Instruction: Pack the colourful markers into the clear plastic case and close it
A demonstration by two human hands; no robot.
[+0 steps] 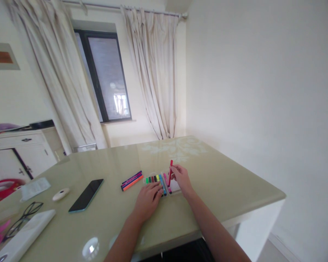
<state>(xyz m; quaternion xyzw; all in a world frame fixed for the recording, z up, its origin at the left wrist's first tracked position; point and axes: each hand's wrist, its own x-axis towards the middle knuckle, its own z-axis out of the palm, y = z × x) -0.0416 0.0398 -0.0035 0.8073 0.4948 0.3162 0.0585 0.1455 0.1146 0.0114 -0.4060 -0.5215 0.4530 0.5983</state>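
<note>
A red marker (170, 174) stands nearly upright in my right hand (180, 177), pinched between thumb and fingers. Its lower end is over the right side of a clear marker case (153, 175). Several markers in different colours lie side by side in the case, green and dark ones at the left, blue and pink toward the right. My left hand (149, 198) rests flat across the lower part of these markers, fingers stretched out, hiding some of them. Left of the case lies a small group of loose markers (132, 181), purple, dark blue and orange.
A black phone (86, 195) and a white oval object (61, 194) lie on the pale green table (221, 182). Farther left are eyeglasses (23, 218), a long white object (24, 236) and a pale blue packet (36, 188). A plain wall borders the right side.
</note>
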